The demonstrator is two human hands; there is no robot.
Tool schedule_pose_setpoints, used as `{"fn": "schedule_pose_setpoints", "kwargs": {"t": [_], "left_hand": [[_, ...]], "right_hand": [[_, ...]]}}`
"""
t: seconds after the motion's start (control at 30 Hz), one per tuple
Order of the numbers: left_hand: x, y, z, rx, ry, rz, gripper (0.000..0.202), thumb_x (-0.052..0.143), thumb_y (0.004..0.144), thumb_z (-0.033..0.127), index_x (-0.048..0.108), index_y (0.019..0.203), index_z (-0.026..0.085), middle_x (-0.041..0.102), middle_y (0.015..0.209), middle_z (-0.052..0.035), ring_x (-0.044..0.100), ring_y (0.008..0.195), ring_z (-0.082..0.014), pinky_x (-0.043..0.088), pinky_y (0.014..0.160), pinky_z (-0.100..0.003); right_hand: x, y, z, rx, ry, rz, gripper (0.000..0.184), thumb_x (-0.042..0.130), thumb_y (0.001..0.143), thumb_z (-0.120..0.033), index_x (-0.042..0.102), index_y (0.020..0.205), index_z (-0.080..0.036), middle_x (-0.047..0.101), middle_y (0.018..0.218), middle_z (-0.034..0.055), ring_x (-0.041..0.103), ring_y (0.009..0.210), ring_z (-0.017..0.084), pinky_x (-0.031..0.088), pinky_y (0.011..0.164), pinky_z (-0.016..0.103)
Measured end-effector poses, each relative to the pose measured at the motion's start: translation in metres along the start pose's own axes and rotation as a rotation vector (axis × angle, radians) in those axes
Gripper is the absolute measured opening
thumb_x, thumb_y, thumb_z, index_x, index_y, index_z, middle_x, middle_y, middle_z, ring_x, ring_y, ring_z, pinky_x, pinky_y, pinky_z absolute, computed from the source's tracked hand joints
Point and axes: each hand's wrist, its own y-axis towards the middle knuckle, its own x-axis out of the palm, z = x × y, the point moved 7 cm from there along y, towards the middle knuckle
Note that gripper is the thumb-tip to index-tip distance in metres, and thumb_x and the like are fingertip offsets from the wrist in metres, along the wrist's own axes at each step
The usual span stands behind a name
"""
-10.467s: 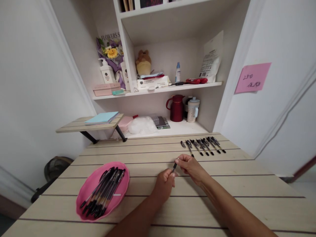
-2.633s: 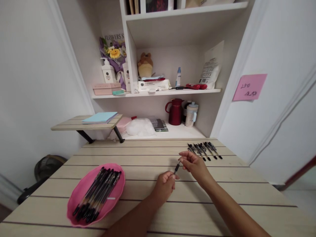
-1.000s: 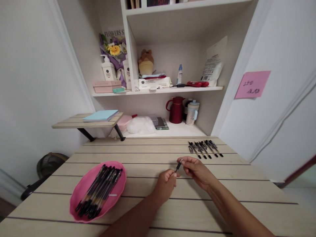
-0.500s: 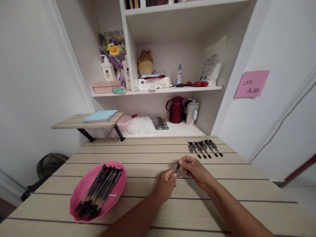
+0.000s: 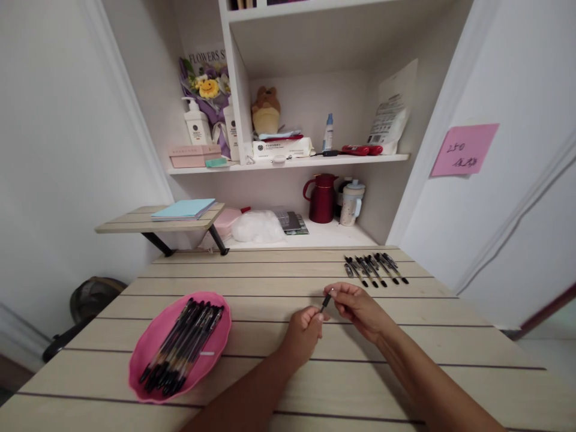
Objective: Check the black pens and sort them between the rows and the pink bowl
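Note:
Over the middle of the table, a pen (image 5: 326, 301) with a black grip is held between my two hands. My left hand (image 5: 302, 336) is closed around its lower part, most of which is hidden in the fist. My right hand (image 5: 355, 307) pinches the tip end between thumb and fingers. Beyond my right hand lies a row of several uncapped pens (image 5: 375, 270), with loose caps (image 5: 349, 270) beside them. To the left stands a pink oval basin (image 5: 135, 360) holding several capped black pens (image 5: 182, 345) and a small white strip (image 5: 207, 353).
The slatted wooden table (image 5: 252, 282) meets a white shelf unit at the back. A small raised stand (image 5: 130, 221) with coloured paper sits at the back left. A red thermos jug (image 5: 322, 199) and a pale cup (image 5: 351, 204) occupy the lower shelf.
The view has shifted slightly. Both hands keep the same grip on the pen, and slightly more of its dark grip shows between them. The basin and the row of pens are unchanged.

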Motion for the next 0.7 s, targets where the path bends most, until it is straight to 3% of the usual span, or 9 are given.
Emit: {"fn": "schedule_pose_setpoints", "kwargs": {"t": [0.1, 0.27, 0.43, 0.57, 0.7], "left_hand": [[0.0002, 0.0012, -0.0018, -0.001, 0.005, -0.002, 0.035, 0.046, 0.078, 0.043, 0.06, 0.085, 0.012, 0.04, 0.048, 0.0058, 0.03, 0.044, -0.0062, 0.023, 0.046, -0.02], [-0.0004, 0.0022, -0.0031, -0.003, 0.006, 0.0, 0.034, 0.045, 0.079, 0.042, 0.06, 0.085, 0.012, 0.041, 0.047, 0.0057, 0.029, 0.043, -0.006, 0.022, 0.045, -0.02], [0.0002, 0.0017, -0.0013, 0.001, -0.001, 0.002, 0.033, 0.046, 0.078, 0.042, 0.06, 0.085, 0.012, 0.04, 0.047, 0.0062, 0.029, 0.042, -0.0058, 0.022, 0.045, -0.02], [-0.0003, 0.0021, -0.0016, -0.011, -0.017, 0.027, 0.033, 0.047, 0.077, 0.042, 0.059, 0.083, 0.012, 0.04, 0.046, 0.0064, 0.028, 0.042, -0.0058, 0.021, 0.045, -0.02], [-0.0001, 0.0029, -0.0027, -0.008, -0.016, 0.027, 0.032, 0.047, 0.077, 0.042, 0.059, 0.082, 0.013, 0.04, 0.046, 0.0064, 0.028, 0.042, -0.0059, 0.021, 0.045, -0.02]], "right_hand": [[-0.0048, 0.0013, -0.0002, -0.018, -0.055, 0.065, 0.031, 0.072, 0.058, -0.041, 0.053, 0.064, -0.016, 0.043, 0.044, -0.007, 0.029, 0.039, 0.004, 0.017, 0.039, 0.019], [0.0002, 0.0007, -0.0015, -0.006, -0.033, -0.012, 0.034, 0.073, 0.058, -0.04, 0.06, 0.079, -0.017, 0.056, 0.062, -0.0026, 0.035, 0.044, 0.004, 0.021, 0.041, 0.019], [-0.0048, 0.001, -0.0006, -0.026, -0.039, 0.07, 0.032, 0.074, 0.055, -0.04, 0.052, 0.061, -0.017, 0.044, 0.046, -0.0065, 0.031, 0.04, 0.004, 0.017, 0.04, 0.02], [0.0023, 0.0003, -0.0013, -0.018, 0.004, -0.017, 0.034, 0.072, 0.058, -0.041, 0.059, 0.078, -0.016, 0.056, 0.063, -0.002, 0.035, 0.044, 0.004, 0.019, 0.041, 0.019], [0.0027, 0.0021, -0.0013, -0.031, -0.011, 0.017, 0.033, 0.074, 0.055, -0.04, 0.055, 0.066, -0.016, 0.044, 0.048, -0.0066, 0.031, 0.041, 0.003, 0.016, 0.04, 0.019]]}}
